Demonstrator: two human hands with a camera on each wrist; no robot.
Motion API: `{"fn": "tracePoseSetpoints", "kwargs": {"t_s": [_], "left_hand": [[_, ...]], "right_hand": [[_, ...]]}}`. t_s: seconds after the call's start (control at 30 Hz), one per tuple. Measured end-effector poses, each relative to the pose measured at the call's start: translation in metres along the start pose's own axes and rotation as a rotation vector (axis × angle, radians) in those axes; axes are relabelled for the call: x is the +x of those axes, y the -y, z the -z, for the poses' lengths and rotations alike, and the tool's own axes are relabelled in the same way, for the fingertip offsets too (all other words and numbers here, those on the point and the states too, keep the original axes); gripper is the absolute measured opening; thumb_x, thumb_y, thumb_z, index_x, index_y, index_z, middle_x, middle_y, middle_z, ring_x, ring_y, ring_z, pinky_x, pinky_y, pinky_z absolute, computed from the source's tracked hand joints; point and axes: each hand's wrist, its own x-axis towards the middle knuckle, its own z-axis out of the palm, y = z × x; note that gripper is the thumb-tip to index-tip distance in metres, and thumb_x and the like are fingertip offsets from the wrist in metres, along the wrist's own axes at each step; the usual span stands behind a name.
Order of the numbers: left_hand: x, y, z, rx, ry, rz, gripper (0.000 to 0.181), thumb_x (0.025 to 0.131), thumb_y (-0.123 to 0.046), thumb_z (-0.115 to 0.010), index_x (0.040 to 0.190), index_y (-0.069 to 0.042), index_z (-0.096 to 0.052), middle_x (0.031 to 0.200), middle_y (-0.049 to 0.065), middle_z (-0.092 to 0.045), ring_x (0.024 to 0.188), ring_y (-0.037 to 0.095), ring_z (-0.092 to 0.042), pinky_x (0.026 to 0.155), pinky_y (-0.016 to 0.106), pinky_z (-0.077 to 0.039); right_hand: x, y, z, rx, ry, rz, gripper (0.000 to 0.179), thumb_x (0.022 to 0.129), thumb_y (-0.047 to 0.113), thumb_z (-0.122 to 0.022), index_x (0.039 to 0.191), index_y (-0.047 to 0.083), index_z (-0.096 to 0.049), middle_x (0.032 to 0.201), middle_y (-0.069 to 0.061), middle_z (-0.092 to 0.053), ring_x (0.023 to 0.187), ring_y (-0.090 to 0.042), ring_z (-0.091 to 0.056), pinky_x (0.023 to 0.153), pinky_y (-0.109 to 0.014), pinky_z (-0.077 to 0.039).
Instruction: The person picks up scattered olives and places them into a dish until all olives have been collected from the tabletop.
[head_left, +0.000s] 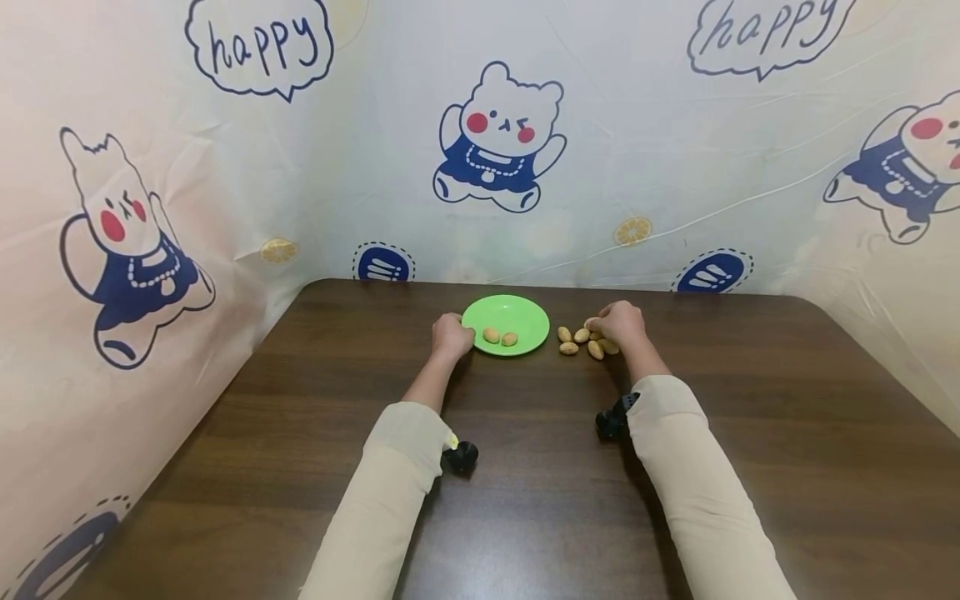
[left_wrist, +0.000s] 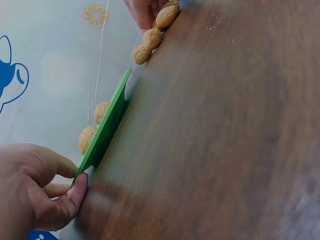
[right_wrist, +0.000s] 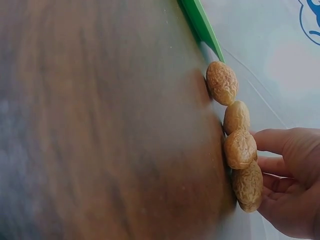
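A round green plate lies near the far edge of the table, with two wrinkled tan walnuts on its near left part. My left hand pinches the plate's left rim, the thumb below it and the fingers at the upper side, as the left wrist view shows. To the right of the plate lies a loose group of several more walnuts. At the far side of this group, my right hand has its fingertips around one walnut. Other walnuts partly hide those fingers in the right wrist view.
The dark brown wooden table reaches back to a pale cloth printed with cartoon bears. Black wrist cameras hang below both sleeves, close over the tabletop.
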Motion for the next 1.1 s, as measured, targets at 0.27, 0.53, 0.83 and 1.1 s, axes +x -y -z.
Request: {"fn": "tracePoseSetpoints", "kwargs": {"t_s": [0.27,0.53,0.83,1.1], "left_hand": [[-0.0005,0.0004,-0.0006,0.004,-0.001,-0.002,0.036,0.085,-0.004,-0.051,0.119,0.004,-0.058,0.121,0.016,-0.057,0.109,0.028,-0.052,0.083,0.035,-0.047],[-0.0012,0.0003,-0.0002,0.005,-0.004,-0.002,0.038,0.085,-0.005,-0.052,0.122,0.004,-0.057,0.123,0.017,-0.056,0.115,0.029,-0.048,0.089,0.036,-0.045],[-0.0002,-0.0002,0.0005,-0.007,-0.003,0.005,0.038,0.086,-0.005,-0.052,0.123,0.004,-0.056,0.123,0.017,-0.056,0.115,0.029,-0.048,0.088,0.035,-0.045],[0.0002,-0.0007,0.0004,0.002,-0.004,0.007,0.038,0.086,-0.005,-0.053,0.123,0.004,-0.055,0.124,0.017,-0.055,0.115,0.029,-0.049,0.088,0.036,-0.045]], "right_hand": [[0.0009,-0.0008,-0.0034,0.010,0.005,0.027,0.039,0.085,0.024,-0.065,0.111,-0.005,-0.060,0.112,-0.023,-0.056,0.109,-0.039,-0.045,0.090,-0.044,-0.041],[-0.0005,-0.0004,-0.0064,0.058,-0.006,0.019,0.032,0.084,0.020,-0.068,0.104,-0.002,-0.058,0.107,-0.020,-0.054,0.103,-0.036,-0.047,0.084,-0.043,-0.044],[-0.0020,0.0028,-0.0053,0.075,-0.014,0.035,0.028,0.083,0.018,-0.069,0.100,-0.001,-0.056,0.102,-0.019,-0.053,0.096,-0.033,-0.047,0.078,-0.041,-0.046],[-0.0018,0.0029,-0.0075,0.096,-0.040,0.034,0.028,0.082,0.016,-0.069,0.100,-0.001,-0.057,0.101,-0.018,-0.053,0.095,-0.032,-0.048,0.078,-0.041,-0.046]]}}
